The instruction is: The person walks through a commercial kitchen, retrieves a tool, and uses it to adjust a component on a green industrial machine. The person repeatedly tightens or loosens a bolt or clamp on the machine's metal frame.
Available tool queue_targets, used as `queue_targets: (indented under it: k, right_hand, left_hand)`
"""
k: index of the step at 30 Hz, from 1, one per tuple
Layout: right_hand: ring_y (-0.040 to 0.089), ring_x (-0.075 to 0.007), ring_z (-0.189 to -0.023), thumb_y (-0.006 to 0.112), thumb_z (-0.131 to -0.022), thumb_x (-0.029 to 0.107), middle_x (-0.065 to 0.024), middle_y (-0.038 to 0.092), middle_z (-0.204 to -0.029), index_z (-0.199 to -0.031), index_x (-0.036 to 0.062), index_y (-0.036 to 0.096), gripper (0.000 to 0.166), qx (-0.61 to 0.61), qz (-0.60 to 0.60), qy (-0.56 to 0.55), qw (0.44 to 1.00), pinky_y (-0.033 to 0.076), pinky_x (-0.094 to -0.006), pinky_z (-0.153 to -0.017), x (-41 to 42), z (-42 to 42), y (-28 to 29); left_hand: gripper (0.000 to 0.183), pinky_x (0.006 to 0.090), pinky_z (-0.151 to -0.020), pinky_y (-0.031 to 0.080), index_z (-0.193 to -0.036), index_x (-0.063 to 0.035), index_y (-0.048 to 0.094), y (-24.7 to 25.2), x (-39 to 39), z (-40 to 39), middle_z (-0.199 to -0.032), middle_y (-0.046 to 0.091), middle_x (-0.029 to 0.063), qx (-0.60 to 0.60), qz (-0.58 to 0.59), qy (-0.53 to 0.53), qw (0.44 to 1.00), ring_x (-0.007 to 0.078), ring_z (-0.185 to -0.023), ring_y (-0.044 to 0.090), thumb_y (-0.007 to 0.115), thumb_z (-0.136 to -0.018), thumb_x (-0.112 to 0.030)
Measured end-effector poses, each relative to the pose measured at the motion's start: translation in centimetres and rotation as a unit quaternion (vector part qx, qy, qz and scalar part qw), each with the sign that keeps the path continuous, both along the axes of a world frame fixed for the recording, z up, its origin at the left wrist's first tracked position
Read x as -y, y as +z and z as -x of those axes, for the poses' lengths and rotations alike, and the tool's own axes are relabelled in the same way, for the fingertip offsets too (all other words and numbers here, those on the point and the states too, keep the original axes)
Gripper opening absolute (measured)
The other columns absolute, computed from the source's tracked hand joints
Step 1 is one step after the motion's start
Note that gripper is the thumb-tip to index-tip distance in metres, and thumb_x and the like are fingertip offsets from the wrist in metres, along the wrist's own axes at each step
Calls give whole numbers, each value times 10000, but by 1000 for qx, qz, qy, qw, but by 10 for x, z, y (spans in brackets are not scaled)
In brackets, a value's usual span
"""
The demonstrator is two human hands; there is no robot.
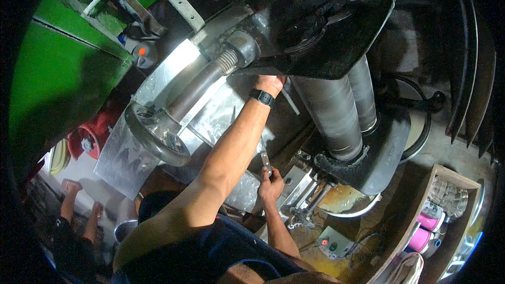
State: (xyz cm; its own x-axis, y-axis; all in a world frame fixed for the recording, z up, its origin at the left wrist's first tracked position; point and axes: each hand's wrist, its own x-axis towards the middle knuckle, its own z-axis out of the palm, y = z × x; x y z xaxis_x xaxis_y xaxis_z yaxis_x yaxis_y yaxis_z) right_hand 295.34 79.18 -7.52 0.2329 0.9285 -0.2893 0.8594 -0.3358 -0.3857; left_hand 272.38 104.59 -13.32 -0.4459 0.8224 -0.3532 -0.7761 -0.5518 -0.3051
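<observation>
My left hand, with a black watch on its wrist, reaches up beneath a dark metal guard on a large machine. The guard hides its fingers, so I cannot see what they hold. A thin pale rod slants down beside that hand. Lower down, my right hand grips the riveted handle of a flat-bladed knife or spatula, its blade pointing up past my left forearm. Two grey metal rollers stand to the right of both hands. Bright sheet metal lies behind the left forearm.
A handwheel on a threaded shaft juts out at my left. Green panels stand beyond it. A co-worker's hand shows at lower left. At lower right are a button box and a wooden crate with pink rolls.
</observation>
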Motion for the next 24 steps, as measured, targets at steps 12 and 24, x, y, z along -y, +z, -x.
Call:
queue_targets:
  k: [12,24]
  right_hand:
    - [636,-193,-764,674,-898,396,-143,702,-826,-1049,-2,696,427,24,-54,11,998,493,-353,-727,11,-8,1]
    - [676,-412,-803,649,-907,368,-224,698,-850,-1065,45,688,362,-84,-109,-107,985,498,-487,-745,12,-16,27]
  left_hand:
    - [283,425,-910,527,-1089,-82,688,-53,26,-21,-1120,707,114,32,43,-234,971,290,-1000,670,687,-857,-245]
    - [326,419,-988,441,-1196,-28,631,55,171,-81,-1170,588,164,-915,105,-105,375,325,-1112,563,666,-884,-115]
